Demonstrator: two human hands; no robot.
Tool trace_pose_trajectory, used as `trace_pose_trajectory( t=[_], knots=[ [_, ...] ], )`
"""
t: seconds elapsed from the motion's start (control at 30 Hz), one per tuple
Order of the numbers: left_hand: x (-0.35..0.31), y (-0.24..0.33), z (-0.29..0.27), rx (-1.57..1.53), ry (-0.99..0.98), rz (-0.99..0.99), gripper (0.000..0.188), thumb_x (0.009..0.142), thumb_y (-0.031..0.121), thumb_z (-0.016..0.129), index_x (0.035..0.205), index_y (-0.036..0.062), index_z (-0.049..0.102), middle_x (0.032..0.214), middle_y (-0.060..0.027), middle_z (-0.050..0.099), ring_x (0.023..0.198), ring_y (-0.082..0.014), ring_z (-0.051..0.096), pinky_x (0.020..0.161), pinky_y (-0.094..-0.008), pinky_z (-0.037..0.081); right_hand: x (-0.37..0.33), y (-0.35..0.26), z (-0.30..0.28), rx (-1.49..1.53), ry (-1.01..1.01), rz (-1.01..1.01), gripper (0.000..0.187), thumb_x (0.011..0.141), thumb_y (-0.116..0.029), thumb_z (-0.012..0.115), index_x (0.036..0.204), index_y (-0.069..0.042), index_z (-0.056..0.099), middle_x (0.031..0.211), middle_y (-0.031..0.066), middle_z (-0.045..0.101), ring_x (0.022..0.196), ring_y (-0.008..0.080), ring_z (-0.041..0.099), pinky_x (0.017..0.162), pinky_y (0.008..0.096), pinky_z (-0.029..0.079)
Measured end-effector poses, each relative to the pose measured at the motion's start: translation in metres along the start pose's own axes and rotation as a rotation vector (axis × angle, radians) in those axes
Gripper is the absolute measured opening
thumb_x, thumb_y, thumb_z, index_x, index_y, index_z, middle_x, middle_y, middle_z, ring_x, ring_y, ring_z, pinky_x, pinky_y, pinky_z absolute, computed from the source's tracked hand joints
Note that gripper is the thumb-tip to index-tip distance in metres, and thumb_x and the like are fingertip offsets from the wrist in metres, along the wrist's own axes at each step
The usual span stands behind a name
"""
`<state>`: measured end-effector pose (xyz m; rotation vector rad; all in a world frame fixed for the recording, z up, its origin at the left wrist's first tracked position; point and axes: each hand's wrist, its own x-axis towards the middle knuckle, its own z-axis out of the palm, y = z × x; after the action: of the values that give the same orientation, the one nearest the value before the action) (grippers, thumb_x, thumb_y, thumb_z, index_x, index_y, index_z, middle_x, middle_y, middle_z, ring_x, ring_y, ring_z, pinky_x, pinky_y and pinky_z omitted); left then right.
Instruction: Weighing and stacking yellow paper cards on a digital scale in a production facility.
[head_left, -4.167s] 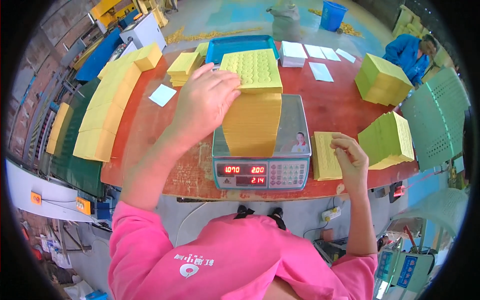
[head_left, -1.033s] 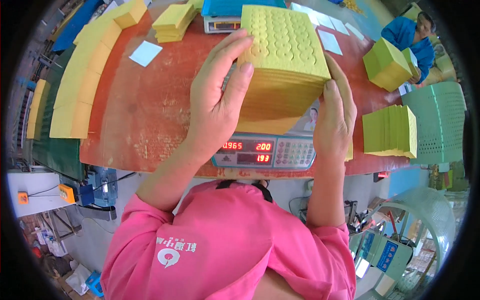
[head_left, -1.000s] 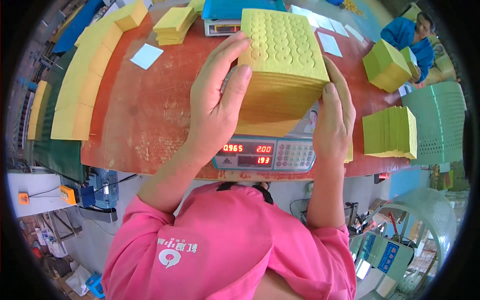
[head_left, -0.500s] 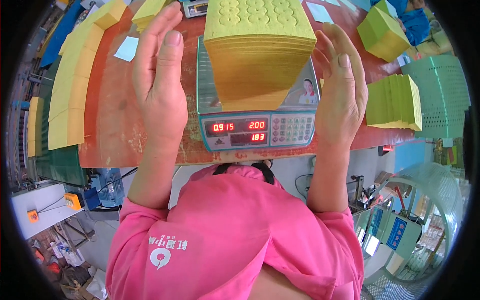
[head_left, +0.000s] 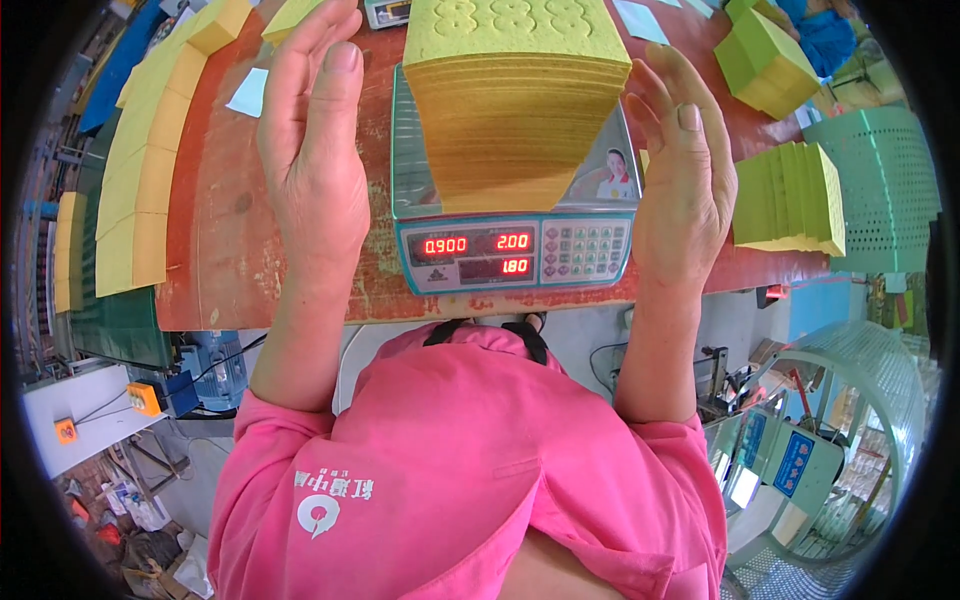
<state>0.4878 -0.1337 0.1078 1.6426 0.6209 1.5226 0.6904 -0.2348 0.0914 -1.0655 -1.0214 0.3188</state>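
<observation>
A tall stack of yellow paper sheets (head_left: 515,120) stands on a digital weighing scale (head_left: 590,245) in front of me. Round coin-like patterns are pressed into its top sheet. To the left of the stack, with a gap between, my left hand (head_left: 318,160) is raised, fingers stretched and palm turned inward. My right hand (head_left: 690,180) is held up likewise on the other side, its fingertips very close to the stack's right edge; whether they touch it I cannot tell. Neither hand holds anything. Red digits glow on the scale's front panel.
More yellow paper stacks (head_left: 140,200) line the left of the red table (head_left: 225,200). Others stand at right, one fanned stack (head_left: 790,200) near my right hand. A pale blue slip (head_left: 248,93) lies at left. A green perforated chair (head_left: 870,370) is at the right.
The digits on the scale's display have changed to a lower reading. My left hand has shifted slightly left and away from the stack, while my right hand is nearly still.
</observation>
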Motion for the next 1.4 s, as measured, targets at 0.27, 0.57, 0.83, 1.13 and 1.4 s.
trace_pose_trajectory(
  t=[0.27, 0.57, 0.83, 1.13, 1.4],
  knots=[
    [0.040, -0.022, -0.005, -0.323, 0.047, -0.277, 0.045, 0.100, 0.030, 0.056, 0.135, 0.0016, 0.054, 0.135, -0.0103, 0.057, 0.125, -0.0179, 0.052, 0.106, -0.0341, 0.039, 0.025, 0.022, 0.008, 0.152, 0.017, 0.241, 0.037, 0.101, -0.020, 0.051, 0.131, 0.001, 0.058, 0.130, 0.0091, 0.061, 0.119, 0.0184, 0.057, 0.099, 0.0318, 0.044],
    [0.054, -0.014, 0.018, -0.420, -0.272, -0.963, 0.051, 0.094, 0.037, 0.062, 0.134, 0.0053, 0.054, 0.128, -0.0086, 0.063, 0.115, -0.0207, 0.061, 0.097, -0.0365, 0.049, 0.034, 0.119, 0.040, 0.148, -0.020, 0.328, 0.048, 0.102, -0.039, 0.044, 0.129, 0.000, 0.057, 0.126, 0.0191, 0.062, 0.120, 0.0276, 0.056, 0.104, 0.0359, 0.040],
    [0.037, 0.021, 0.004, -0.338, -0.417, -0.959, 0.051, 0.095, 0.037, 0.060, 0.134, 0.0050, 0.053, 0.126, -0.0073, 0.063, 0.112, -0.0186, 0.062, 0.095, -0.0355, 0.049, -0.003, 0.072, 0.029, -0.058, 0.035, 0.263, 0.048, 0.103, -0.033, 0.045, 0.136, 0.001, 0.049, 0.129, 0.0169, 0.059, 0.121, 0.0245, 0.055, 0.104, 0.0354, 0.040],
    [0.046, 0.020, 0.001, -0.267, -0.510, -1.052, 0.059, 0.097, 0.045, 0.054, 0.140, 0.0055, 0.047, 0.133, -0.0101, 0.059, 0.119, -0.0202, 0.058, 0.100, -0.0369, 0.045, -0.116, 0.045, -0.029, -0.143, -0.034, 0.673, 0.044, 0.097, -0.025, 0.056, 0.132, 0.001, 0.051, 0.107, 0.0145, 0.068, 0.095, 0.0219, 0.066, 0.083, 0.0327, 0.051],
    [0.028, 0.013, 0.009, -0.382, -0.619, -1.050, 0.060, 0.098, 0.045, 0.053, 0.142, 0.0047, 0.044, 0.137, -0.0102, 0.056, 0.125, -0.0205, 0.054, 0.105, -0.0366, 0.043, -0.124, 0.066, -0.019, 0.316, 0.166, 0.779, 0.038, 0.099, -0.024, 0.057, 0.131, -0.004, 0.056, 0.096, 0.0085, 0.066, 0.080, 0.0119, 0.061, 0.068, 0.0271, 0.048]
  ],
)
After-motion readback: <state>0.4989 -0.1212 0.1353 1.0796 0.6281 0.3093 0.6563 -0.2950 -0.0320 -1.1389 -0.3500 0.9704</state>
